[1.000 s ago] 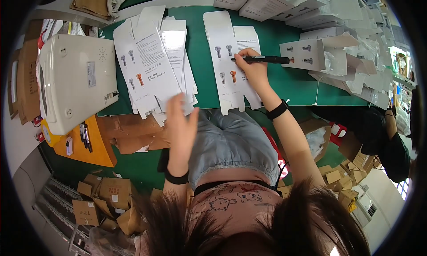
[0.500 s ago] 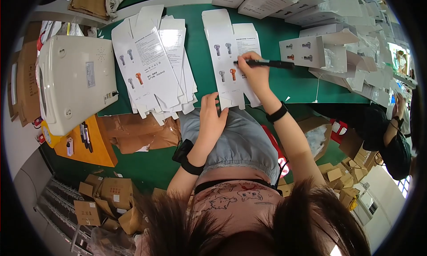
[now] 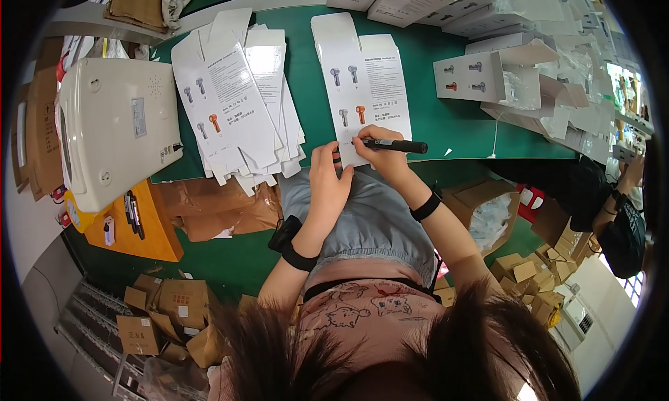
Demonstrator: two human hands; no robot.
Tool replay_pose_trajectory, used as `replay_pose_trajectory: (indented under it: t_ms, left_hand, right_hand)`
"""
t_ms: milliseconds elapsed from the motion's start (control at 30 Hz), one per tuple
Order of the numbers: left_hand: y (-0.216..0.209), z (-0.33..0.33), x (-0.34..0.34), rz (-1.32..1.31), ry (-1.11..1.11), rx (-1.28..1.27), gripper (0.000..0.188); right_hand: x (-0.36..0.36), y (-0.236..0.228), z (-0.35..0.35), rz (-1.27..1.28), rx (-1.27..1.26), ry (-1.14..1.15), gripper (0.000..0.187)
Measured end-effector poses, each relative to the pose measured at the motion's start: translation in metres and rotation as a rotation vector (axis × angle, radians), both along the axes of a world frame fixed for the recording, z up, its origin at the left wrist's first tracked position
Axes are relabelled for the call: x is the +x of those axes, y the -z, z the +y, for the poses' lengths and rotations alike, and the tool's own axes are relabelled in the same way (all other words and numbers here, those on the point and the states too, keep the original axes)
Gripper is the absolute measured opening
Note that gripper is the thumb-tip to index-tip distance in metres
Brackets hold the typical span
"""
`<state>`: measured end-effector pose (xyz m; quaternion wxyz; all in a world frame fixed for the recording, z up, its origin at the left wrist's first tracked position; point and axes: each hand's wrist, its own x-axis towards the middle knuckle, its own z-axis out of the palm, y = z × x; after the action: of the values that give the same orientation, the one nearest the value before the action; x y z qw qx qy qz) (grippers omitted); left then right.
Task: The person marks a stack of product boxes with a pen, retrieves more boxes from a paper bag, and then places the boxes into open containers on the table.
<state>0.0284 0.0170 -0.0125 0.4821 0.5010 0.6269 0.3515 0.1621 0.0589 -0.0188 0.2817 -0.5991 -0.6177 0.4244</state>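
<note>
A flattened white box (image 3: pixel 383 73), printed with small handheld fans and text, lies on the green table in front of me. My right hand (image 3: pixel 382 150) is closed around a black marker pen (image 3: pixel 401 145), its writing end hidden by the fingers at the lower part of the box. At the box's near left corner, my left hand (image 3: pixel 329 178) has curled fingers and a thumb on the edge, holding it. To the left lies a pile of similar flattened boxes (image 3: pixel 223 87), loosely overlapped.
A cream-coloured machine (image 3: pixel 122 122) stands at the far left, beside an orange surface (image 3: pixel 157 227) with several pens (image 3: pixel 134 213). Open white boxes (image 3: pixel 467 80) with plastic bags crowd the right. Cartons (image 3: pixel 181 303) lie on the floor; another person's arm (image 3: pixel 610 206) shows at right.
My right hand has moved down the flattened box with the marker, from its middle to its near end. The left hand has stayed at the corner.
</note>
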Motion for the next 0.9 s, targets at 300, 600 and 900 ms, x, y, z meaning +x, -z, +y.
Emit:
replay_pose_trajectory:
  t_ms: [300, 600, 900]
  left_hand:
    - [-0.002, 0.011, 0.015, -0.093, -0.127, -0.056, 0.040]
    - [-0.027, 0.019, 0.045, -0.357, -0.121, -0.064, 0.026]
    - [-0.070, 0.008, 0.046, -0.470, -0.125, -0.153, 0.028]
  right_hand:
    - [0.016, -0.004, 0.003, 0.547, -0.194, 0.406, 0.008]
    - [0.061, -0.063, -0.001, 0.742, -0.270, 0.420, 0.012]
    - [0.075, -0.113, -0.017, 0.732, -0.164, 0.406, 0.012]
